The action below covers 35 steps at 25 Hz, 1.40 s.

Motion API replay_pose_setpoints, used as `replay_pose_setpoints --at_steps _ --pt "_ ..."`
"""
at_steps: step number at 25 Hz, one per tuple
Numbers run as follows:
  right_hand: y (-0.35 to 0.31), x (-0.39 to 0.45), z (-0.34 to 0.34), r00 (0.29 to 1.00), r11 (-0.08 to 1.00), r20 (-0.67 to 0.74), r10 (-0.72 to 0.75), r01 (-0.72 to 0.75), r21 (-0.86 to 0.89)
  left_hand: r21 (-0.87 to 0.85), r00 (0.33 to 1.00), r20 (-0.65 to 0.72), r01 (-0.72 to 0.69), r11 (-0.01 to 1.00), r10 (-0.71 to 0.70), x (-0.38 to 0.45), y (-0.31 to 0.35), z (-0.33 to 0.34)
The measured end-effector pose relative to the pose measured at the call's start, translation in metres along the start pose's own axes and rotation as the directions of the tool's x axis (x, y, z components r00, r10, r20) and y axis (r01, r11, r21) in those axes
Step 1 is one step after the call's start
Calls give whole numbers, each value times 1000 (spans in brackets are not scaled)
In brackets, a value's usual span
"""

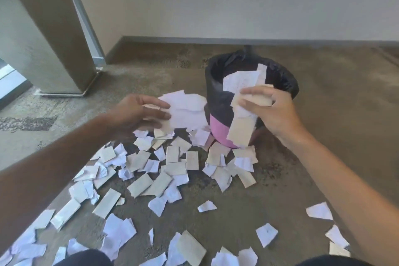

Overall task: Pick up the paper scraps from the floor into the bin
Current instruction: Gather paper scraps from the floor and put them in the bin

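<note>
Both forearms are bare, with no sleeves, watch or rings showing on the left hand (138, 112) or right hand (278, 112). Dark clothing (86, 258) covers the knees.

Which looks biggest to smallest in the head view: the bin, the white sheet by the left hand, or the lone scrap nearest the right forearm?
1. Bin
2. White sheet
3. Lone scrap

The sheet is held nearer the camera, so its true size against the bin's is unsure.
</note>
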State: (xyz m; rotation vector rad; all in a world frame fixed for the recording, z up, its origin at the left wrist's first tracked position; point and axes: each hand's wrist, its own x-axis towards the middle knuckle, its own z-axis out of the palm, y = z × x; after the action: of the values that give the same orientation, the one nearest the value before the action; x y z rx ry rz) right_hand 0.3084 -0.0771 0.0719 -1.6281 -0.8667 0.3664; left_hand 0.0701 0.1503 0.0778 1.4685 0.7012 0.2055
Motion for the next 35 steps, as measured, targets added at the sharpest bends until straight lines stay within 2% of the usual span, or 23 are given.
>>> replay_pose_setpoints --at_steps 3,5,6,8,9,11,13,15,18,20,22,25,28,30,32,35 --pt "-18 49 -37 945 995 -309 -103 104 -14 -110 975 -134 -194 975 179 37 60 42" --pt "-22 81 -55 880 983 -447 -162 105 -148 -76 936 -258 -267 961 240 66 90 79" --pt "-20 95 -59 864 965 -462 -198 90 -245 -46 914 -321 -277 960 248 80 102 96" --pt "-11 115 -63 886 908 -397 -238 58 -414 53 882 -396 -255 965 255 104 117 128" --pt "-5 121 -63 916 876 -329 -228 46 -480 108 887 -390 -223 969 247 114 121 140" --pt "4 127 -61 973 797 -156 -172 44 -602 212 936 -283 -150 966 208 123 124 158" --pt "6 128 -60 992 724 2 -129 96 -683 287 972 -163 -119 951 171 123 123 166" --pt "3 123 -59 993 722 71 -89 113 -682 285 971 -154 -135 949 184 118 121 163" --pt "-1 108 -62 995 781 47 -89 99 -616 267 925 -272 -191 945 264 108 104 147" --pt "0 89 -68 992 825 -32 -121 83 -559 397 875 -347 -188 898 337 97 82 137" --pt "6 58 -76 988 864 -104 -115 48 -501 543 843 -366 -151 826 395 85 49 134" --pt "42 -2 -93 984 901 -177 -16 -62 -428 555 865 -365 -93 826 343 71 -18 147" --pt "103 -72 -112 959 845 -132 252 -285 -453 606 962 -200 -29 795 188 51 -93 180" --pt "148 -118 -122 887 724 -56 459 -410 -555 681 998 -4 -44 731 64 31 -137 206" --pt "187 -159 -132 801 561 18 599 -403 -723 771 976 215 -142 621 -44 10 -176 233" --pt "221 -199 -145 702 419 67 709 -342 -841 870 888 442 -391 299 -127 -12 -216 270"
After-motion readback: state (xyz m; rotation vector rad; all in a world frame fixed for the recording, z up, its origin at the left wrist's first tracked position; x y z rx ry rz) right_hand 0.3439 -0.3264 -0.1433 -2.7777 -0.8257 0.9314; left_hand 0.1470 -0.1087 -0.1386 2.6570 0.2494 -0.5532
